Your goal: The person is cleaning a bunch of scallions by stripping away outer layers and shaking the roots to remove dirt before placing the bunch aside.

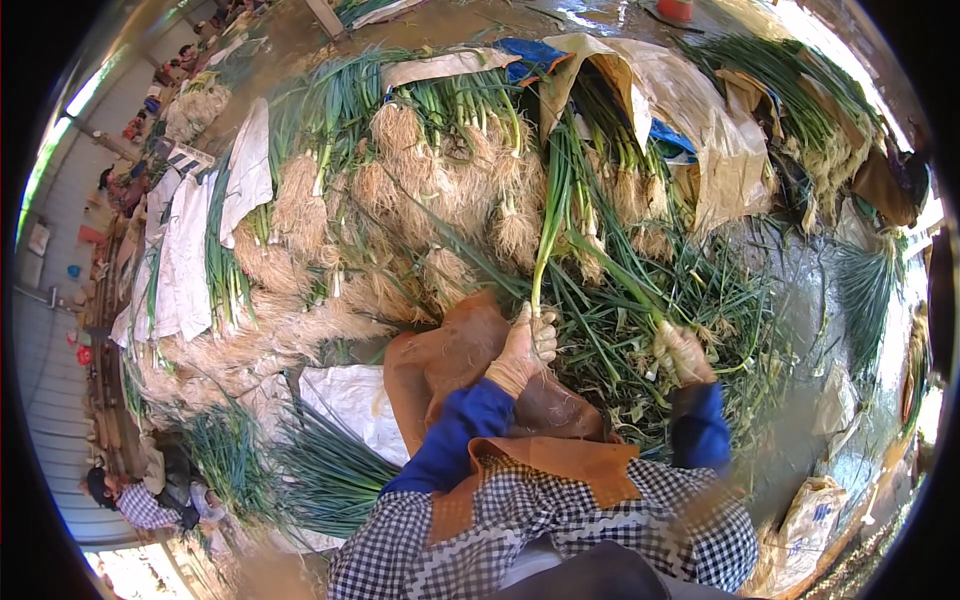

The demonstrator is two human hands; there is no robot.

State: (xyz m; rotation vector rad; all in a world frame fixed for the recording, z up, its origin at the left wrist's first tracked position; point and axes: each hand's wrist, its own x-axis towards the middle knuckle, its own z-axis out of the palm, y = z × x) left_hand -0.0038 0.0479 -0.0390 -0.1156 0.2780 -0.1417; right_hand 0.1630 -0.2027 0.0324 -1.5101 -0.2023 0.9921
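My left hand (526, 346) wears a pale, dirt-stained glove and is closed round the lower end of a green onion (551, 217), whose leaves point away from me. To the right, my gloved right hand (684, 354) grips the end of some green onion leaves (626, 276) that slant up to the left. Below both hands, a heap of stripped leaves and trimmings (600, 360) covers the ground. Bundles of green onions with long pale roots (450, 180) lie beyond, roots towards me. A brown apron (450, 360) covers my knees.
Trimmed green onions (334, 469) lie on white sheeting (352, 397) at my left. A tan tarp (675, 97) covers part of the far pile. Wet floor (810, 300) shows on the right, near a printed sack (810, 525). A person (150, 491) sits at lower left, others farther off.
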